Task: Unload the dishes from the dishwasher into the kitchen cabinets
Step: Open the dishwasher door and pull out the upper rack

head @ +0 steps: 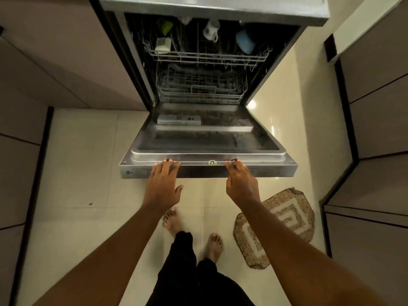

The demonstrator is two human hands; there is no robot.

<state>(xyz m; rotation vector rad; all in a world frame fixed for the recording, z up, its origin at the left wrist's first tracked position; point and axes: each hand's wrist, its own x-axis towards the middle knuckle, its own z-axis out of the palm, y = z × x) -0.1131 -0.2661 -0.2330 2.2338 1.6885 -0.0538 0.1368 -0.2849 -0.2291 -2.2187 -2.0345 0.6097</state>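
The steel dishwasher door [207,138] lies folded down flat in front of me. My left hand [162,184] rests on its front edge with the fingers laid over the rim. My right hand [241,182] touches the same edge further right, its fingertips hooked over the top. Inside, the upper rack [207,57] carries a white mug [210,29], a blue cup [245,41], a green cup [165,26] and a white container [163,44]. The lower rack [201,89] sits behind the door and looks bare from here.
Cabinet fronts [55,62] flank the dishwasher on the left, and drawer fronts [379,107] stand on the right. A patterned mat [276,226] lies on the pale tiled floor to my right. My bare feet stand just behind the door.
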